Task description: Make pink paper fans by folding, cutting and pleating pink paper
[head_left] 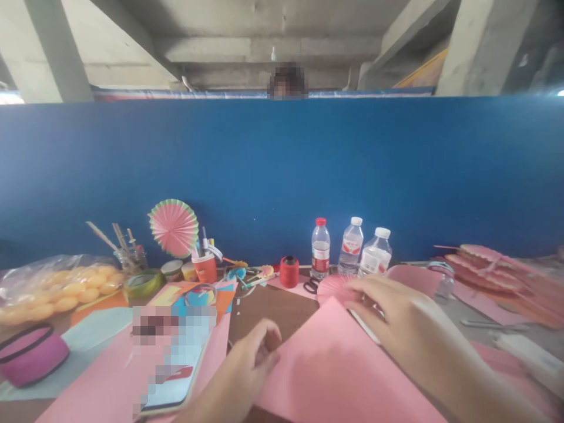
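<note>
Head view: pink sheet on the near desk.
Left hand curls at its left edge, right hand arches by its far corner; whether either pinches, I cannot tell. A forward push could crumple the pleated paper or topple the bottles.

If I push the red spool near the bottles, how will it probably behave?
The red spool stands upright and looks taller than wide, so a high push might tip it. Its side is round, so it would likely roll once fallen.
</note>
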{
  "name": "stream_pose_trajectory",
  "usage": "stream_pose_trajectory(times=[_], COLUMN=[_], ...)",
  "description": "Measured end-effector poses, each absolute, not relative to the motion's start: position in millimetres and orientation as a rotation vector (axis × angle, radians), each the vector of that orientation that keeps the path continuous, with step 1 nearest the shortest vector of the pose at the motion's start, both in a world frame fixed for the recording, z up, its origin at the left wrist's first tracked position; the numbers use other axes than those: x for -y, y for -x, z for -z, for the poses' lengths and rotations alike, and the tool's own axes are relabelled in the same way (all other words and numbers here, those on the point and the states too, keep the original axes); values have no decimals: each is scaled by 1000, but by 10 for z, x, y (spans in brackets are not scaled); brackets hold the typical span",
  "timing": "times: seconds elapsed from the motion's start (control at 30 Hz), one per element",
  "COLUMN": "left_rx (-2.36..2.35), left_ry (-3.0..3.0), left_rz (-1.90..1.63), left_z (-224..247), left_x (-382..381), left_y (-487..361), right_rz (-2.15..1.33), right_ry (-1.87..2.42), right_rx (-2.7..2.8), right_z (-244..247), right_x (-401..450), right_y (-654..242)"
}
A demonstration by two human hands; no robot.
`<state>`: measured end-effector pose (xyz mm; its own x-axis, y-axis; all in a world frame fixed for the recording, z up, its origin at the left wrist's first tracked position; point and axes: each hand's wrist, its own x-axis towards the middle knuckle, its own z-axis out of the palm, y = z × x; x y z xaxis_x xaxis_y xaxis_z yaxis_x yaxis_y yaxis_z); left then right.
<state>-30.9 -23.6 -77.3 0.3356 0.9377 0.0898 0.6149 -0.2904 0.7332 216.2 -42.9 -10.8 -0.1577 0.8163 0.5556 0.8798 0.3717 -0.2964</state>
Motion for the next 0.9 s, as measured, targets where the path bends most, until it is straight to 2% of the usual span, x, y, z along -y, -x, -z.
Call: stream_pose_trajectory(times=[0.1,0.27,0.37,0.53,0.7,0.9], left_rx=[-1463,-1522,-1489,-1151,-1081,-1085], left_ry=[-2174,-2445,-2634,-2780,-2723,-2733], left_rz=[-451,-250,-179,-105,-33,-33], left_z=[1127,1421,1571,1720,1669,1738], left_x=[312,392,452,471,417,401], left_y=[384,527,519,420,372,379], right_rz=[155,-150,-285,-322,-349,-262], right_ry=[1303,1173,1156,1158,1272,1184], right_rx=[2280,2722,2734,2697,2630,2767], right_z=[421,1245,1557,1545,1538,1710], right_x=[633,687,679,668,473,301], right_y=[-2115,-2053,-2043,-2015,-2003,-2049])
